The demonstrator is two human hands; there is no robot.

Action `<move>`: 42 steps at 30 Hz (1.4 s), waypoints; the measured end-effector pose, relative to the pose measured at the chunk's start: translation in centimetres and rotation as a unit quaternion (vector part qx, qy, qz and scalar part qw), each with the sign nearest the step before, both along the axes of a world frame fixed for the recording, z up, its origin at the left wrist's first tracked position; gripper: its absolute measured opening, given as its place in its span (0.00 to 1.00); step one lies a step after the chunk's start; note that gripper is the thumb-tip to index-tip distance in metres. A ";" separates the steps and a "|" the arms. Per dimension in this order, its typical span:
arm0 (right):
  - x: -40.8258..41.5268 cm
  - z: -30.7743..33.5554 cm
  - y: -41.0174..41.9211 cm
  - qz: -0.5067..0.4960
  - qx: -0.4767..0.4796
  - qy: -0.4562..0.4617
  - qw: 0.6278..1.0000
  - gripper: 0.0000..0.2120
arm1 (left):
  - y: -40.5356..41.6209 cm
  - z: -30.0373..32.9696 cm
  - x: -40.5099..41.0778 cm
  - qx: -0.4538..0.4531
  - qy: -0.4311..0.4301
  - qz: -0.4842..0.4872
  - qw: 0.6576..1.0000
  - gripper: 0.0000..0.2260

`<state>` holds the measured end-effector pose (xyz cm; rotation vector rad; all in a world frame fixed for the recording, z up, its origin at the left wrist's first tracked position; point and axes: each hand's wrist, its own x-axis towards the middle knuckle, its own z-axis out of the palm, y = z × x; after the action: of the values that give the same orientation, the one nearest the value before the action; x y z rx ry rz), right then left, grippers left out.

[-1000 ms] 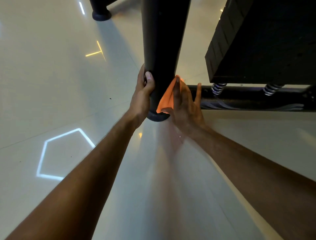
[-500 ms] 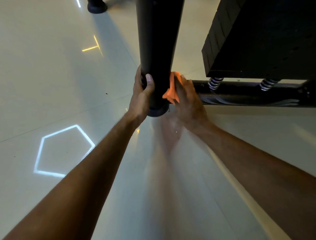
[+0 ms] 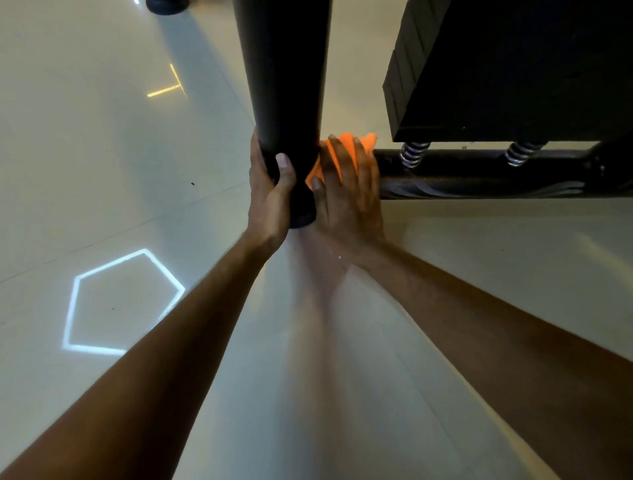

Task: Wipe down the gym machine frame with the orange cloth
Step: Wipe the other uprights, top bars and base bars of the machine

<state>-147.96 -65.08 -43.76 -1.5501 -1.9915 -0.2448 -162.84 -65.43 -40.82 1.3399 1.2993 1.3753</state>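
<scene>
A thick black upright post (image 3: 286, 85) of the gym machine frame stands on the pale floor. My left hand (image 3: 269, 195) grips the post near its foot, thumb across the front. My right hand (image 3: 349, 192) presses the orange cloth (image 3: 337, 150) with flat fingers where the post meets the low black crossbar (image 3: 479, 174). Most of the cloth is hidden under my fingers.
A black weight stack (image 3: 507, 68) sits above the crossbar on two metal springs (image 3: 414, 154). Another black frame foot (image 3: 166, 4) stands at the top left. The glossy floor (image 3: 102, 171) shows a pentagon light reflection (image 3: 120, 301).
My right hand has moved the cloth from the post's right side onto the joint with the crossbar. My left hand has kept its grip on the post.
</scene>
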 end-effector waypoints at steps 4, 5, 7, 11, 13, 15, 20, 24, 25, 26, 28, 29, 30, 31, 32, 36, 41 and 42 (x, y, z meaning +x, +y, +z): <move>5.4 -0.3 0.3 0.027 -0.008 -0.073 0.997 0.25 | 0.1 -0.4 -0.4 0.004 -0.002 0.001 1.000 0.25; 5.3 -0.4 0.1 -0.007 -0.012 -0.049 0.999 0.24 | 0.1 -0.4 -0.4 0.003 0.000 -0.001 1.000 0.24; 2.4 -0.4 -0.3 -0.063 0.002 0.009 0.998 0.23 | 0.2 -0.3 -0.4 0.001 -0.001 -0.002 1.000 0.24; -0.6 -1.0 -0.3 -0.007 0.000 -0.004 1.000 0.26 | 0.3 -0.8 -0.6 -0.004 0.003 -0.007 1.000 0.26; 2.4 -1.7 0.0 0.035 0.025 -0.076 0.996 0.28 | 0.0 -1.1 -0.8 -0.004 0.023 -0.016 1.000 0.29; 4.8 -2.4 -0.3 0.013 0.023 -0.087 0.996 0.29 | -0.3 -1.5 -1.0 0.001 0.047 -0.018 0.999 0.31; -0.9 -2.2 -1.7 -0.104 0.011 0.028 0.994 0.27 | 0.0 -2.0 -0.6 0.008 0.046 -0.004 0.999 0.31; -2.0 -3.7 -1.3 -0.035 0.012 -0.030 0.999 0.34 | 0.2 -2.5 -0.7 -0.011 0.052 -0.005 0.999 0.32; -0.7 -4.2 -1.1 -0.026 0.036 -0.064 0.997 0.33 | 0.2 -2.6 -0.8 -0.010 0.046 -0.008 0.999 0.32; 0.8 -4.7 -0.9 -0.021 0.063 -0.093 0.993 0.32 | 0.3 -2.6 -0.9 -0.010 0.041 -0.012 0.999 0.32; 3.2 -5.5 -1.1 -0.023 0.088 -0.121 0.988 0.32 | 0.3 -2.6 -1.1 -0.011 0.035 -0.023 0.999 0.32; 3.7 -5.6 -1.4 -0.028 0.075 -0.126 0.989 0.33 | 0.3 -2.5 -1.2 -0.012 0.034 -0.028 0.999 0.31; 3.5 -5.7 -1.8 -0.035 0.053 -0.120 0.991 0.34 | 0.3 -2.4 -1.2 -0.012 0.034 -0.032 0.999 0.31; 2.7 -5.5 -2.0 -0.048 0.034 -0.098 0.993 0.33 | 0.3 -2.4 -1.2 -0.013 0.034 -0.033 0.999 0.31; 1.5 -5.3 -2.1 -0.062 0.017 -0.071 0.995 0.32 | 0.2 -2.4 -1.2 -0.014 0.032 -0.032 0.999 0.31; -1.5 -4.3 -1.6 -0.061 -0.029 -0.049 0.996 0.32 | 0.3 -2.4 -1.2 -0.017 0.033 -0.029 0.999 0.32; 5.4 -4.5 -1.4 -0.029 0.025 -0.108 0.993 0.29 | 0.0 -2.5 -0.8 -0.025 0.043 -0.011 0.999 0.34; 5.9 -4.1 -1.6 -0.046 0.004 -0.088 0.995 0.29 | -0.1 -2.6 -0.6 -0.029 0.049 -0.001 0.998 0.34</move>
<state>-142.05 -66.66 -47.84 -1.6682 -2.0502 -0.4396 -163.42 -65.50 -43.41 1.3835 1.3930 1.2737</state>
